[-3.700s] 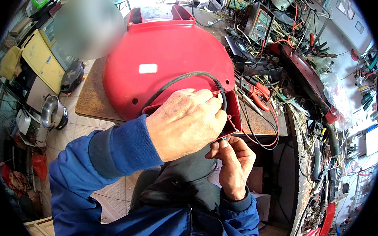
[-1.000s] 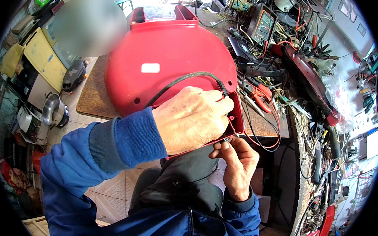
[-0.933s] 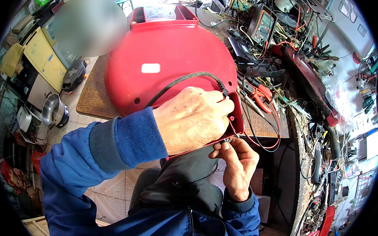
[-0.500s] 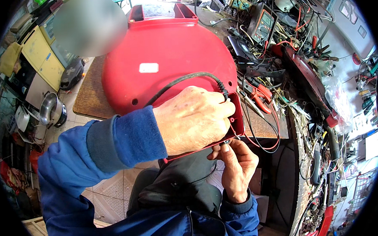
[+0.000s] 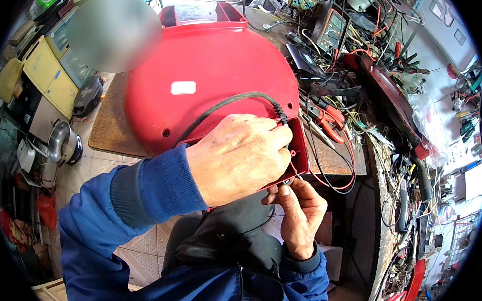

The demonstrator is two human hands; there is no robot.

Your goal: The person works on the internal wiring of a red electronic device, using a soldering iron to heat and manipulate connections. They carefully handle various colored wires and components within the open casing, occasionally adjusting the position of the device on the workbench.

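Note:
A large rounded red plastic housing (image 5: 209, 65) lies on the wooden tabletop in front of me, a white label on its face. My left hand (image 5: 238, 156) reaches over the housing's near edge, its fingers curled down into the open corner compartment (image 5: 302, 155). Its fingertips are hidden there. A thick black cable (image 5: 230, 98) arcs behind this hand and enters the compartment through a ribbed sleeve. Just below the compartment's edge, my right hand (image 5: 300, 215) pinches something small and dark between thumb and fingers, too covered to name. Thin red and black wires (image 5: 330, 186) loop out beside it.
Red-handled pliers (image 5: 329, 121) lie right of the housing. Behind them, a multimeter (image 5: 333, 30) stands among heaped wires and parts. A long dark red and black piece (image 5: 394, 104) lies along the right. A metal bowl (image 5: 60, 141) sits on the left, beyond the wooden tabletop (image 5: 109, 133).
The housing and both hands appear slightly further left in the view. My left wrist sits a little lower, while both hands keep nearly the same grip.

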